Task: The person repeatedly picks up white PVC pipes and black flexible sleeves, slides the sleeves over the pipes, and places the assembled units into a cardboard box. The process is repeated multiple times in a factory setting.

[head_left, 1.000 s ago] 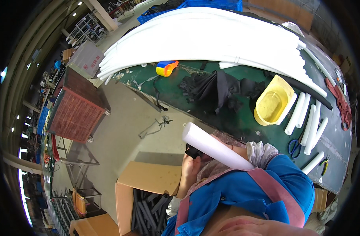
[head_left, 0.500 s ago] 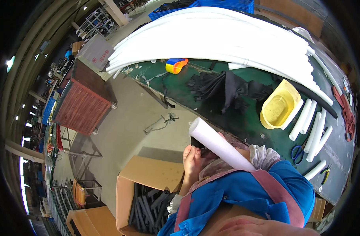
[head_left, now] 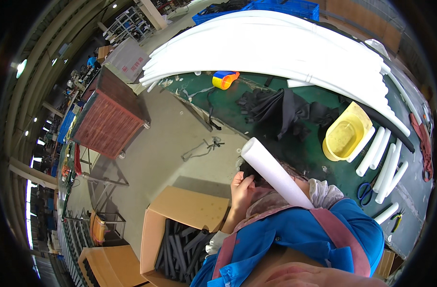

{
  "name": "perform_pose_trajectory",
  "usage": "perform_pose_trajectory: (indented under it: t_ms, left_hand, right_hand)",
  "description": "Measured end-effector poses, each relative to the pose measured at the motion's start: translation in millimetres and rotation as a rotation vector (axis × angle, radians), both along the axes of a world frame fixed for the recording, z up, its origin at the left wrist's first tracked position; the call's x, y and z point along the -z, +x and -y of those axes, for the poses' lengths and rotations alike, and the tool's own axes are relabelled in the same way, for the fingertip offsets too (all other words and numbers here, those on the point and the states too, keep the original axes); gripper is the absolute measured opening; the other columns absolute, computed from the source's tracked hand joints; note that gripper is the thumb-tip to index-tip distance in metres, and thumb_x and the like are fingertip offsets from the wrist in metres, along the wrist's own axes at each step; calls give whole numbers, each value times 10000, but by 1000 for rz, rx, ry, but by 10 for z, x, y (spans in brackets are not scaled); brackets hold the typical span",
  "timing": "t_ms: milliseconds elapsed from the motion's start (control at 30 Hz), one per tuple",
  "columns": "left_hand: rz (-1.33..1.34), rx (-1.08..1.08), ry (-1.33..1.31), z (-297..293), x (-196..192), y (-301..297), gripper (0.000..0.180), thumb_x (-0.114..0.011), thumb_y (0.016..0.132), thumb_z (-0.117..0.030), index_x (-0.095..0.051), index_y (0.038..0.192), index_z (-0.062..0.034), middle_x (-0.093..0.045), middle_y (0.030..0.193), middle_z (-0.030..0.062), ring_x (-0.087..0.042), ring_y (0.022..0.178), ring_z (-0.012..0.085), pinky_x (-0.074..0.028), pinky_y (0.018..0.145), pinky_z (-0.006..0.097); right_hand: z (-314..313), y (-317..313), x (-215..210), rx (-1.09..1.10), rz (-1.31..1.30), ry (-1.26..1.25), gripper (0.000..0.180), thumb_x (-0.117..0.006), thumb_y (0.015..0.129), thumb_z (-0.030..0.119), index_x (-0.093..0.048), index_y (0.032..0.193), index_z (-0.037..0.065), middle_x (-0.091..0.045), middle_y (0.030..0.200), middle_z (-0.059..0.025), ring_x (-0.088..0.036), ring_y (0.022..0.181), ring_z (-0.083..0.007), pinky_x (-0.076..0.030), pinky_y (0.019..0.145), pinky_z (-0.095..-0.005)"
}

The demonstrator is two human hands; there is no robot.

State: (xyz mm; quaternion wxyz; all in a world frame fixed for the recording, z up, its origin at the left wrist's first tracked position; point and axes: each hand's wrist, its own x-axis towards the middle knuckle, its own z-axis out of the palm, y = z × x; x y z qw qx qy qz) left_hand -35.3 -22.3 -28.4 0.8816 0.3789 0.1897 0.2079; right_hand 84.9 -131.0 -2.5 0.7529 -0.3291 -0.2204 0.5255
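A long white foam tube (head_left: 275, 173) slants from my chest up to the left, its round end over the table edge. My left hand (head_left: 241, 188) sits just left of the tube, fingers curled on a piece of black fabric (head_left: 251, 170) under the tube's upper part. My right hand is hidden behind the tube; only its pale ruffled cuff (head_left: 323, 193) shows. I wear a blue top with pink straps.
The green table (head_left: 228, 91) holds a black fabric heap (head_left: 285, 107), a yellow tub (head_left: 345, 134), white foam tubes (head_left: 383, 162), blue scissors (head_left: 365, 190) and a big stack of long white foam (head_left: 275, 45). A cardboard box of black tubes (head_left: 180, 239) stands below left, a brown crate (head_left: 111, 117) at the left.
The tube's end has shifted slightly right and down in view as my head moved. My left hand stays by the tube on the black fabric.
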Motion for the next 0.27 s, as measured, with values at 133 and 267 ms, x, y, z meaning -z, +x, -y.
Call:
perform_pose_trajectory:
  t_ms: [133, 267]
  left_hand:
    - [-44, -264, 77, -85, -46, 116, 199, -526, 818, 54, -477, 678, -78, -517, 549, 24, -392, 395, 70, -298, 369, 208]
    - [-101, -258, 342, -310, 331, 135, 205, -534, 830, 40, -462, 687, -87, -501, 541, 14, -403, 403, 70, -305, 372, 209]
  right_hand:
    - [-127, -114, 229, 74, -306, 11, 264, -640, 861, 116, -590, 1115, 63, -643, 952, -73, -617, 803, -140, -507, 700, -263]
    - [-208, -237, -130, 143, -236, -39, 339, -612, 879, 89, -550, 1210, 123, -626, 1047, -70, -613, 900, -136, -493, 775, -246]
